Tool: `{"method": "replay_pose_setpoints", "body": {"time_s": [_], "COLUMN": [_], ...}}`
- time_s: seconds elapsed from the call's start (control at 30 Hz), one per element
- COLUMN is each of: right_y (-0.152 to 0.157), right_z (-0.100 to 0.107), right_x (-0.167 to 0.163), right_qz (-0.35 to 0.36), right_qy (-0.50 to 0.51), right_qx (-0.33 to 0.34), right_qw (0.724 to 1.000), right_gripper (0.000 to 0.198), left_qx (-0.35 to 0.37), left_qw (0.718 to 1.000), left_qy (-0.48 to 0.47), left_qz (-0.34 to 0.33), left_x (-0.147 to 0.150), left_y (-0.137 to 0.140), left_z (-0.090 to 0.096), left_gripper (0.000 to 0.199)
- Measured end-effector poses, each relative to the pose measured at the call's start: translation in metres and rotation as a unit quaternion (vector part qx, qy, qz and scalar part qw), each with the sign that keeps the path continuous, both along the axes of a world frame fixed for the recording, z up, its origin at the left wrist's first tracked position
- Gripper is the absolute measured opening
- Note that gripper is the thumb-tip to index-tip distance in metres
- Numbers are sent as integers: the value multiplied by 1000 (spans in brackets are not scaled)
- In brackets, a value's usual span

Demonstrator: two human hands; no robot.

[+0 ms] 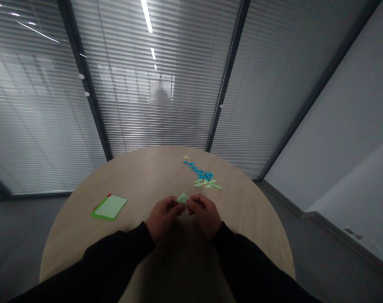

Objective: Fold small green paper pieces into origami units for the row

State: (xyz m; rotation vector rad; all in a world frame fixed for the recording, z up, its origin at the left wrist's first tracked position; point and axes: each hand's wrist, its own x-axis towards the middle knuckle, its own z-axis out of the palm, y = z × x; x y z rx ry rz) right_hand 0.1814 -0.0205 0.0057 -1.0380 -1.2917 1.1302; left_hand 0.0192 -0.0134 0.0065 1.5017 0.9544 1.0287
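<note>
Between my two hands is a small piece of folded pale green paper (183, 198), its pointed top showing above the fingers. My left hand (165, 214) pinches its left side with thumb and fingers. On the opposite side, my right hand (205, 213) grips the right edge, thumb in front. The lower part of the paper is hidden by my fingertips. Just beyond my right hand lies a cluster of folded pale green paper pieces (208, 184). Several blue folded paper pieces (200, 171) trail away from it, ending near a yellow folded piece (186, 157).
A stack of paper sheets (111, 207), pale green on top with bright green and red edges below, lies on the left of the round wooden table (140, 168). Glass panels with blinds (159, 122) stand behind the table, and a white wall (343, 126) is at right.
</note>
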Motion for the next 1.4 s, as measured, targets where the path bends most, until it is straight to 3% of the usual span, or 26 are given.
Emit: {"method": "replay_pose_setpoints", "body": {"time_s": [0.4, 0.57, 0.7, 0.9, 1.1, 1.4], "right_y": [1, 2, 0, -1, 3, 2], "right_z": [-4, -7, -1, 8, 6, 0], "right_x": [1, 1, 2, 4, 10, 4], "right_qz": [-45, -18, -4, -21, -43, -16], "right_qy": [-15, 0, -66, -54, -77, -58], "right_qx": [5, 3, 16, 4, 26, 12], "right_qw": [999, 1000, 998, 998, 996, 998], "right_gripper": [24, 24, 24, 27, 28, 29], "left_qx": [49, 69, 93, 94, 103, 75], "left_qw": [994, 988, 981, 986, 982, 991], "left_qy": [97, 140, 172, 137, 159, 106], "left_qz": [9, -1, -5, -13, 11, 30], "left_x": [0, 0, 1, -1, -4, -7], "left_y": [-2, -3, -6, -3, -1, 4], "left_z": [3, 4, 6, 5, 3, 1], "left_gripper": [31, 29, 29, 33, 32, 35]}}
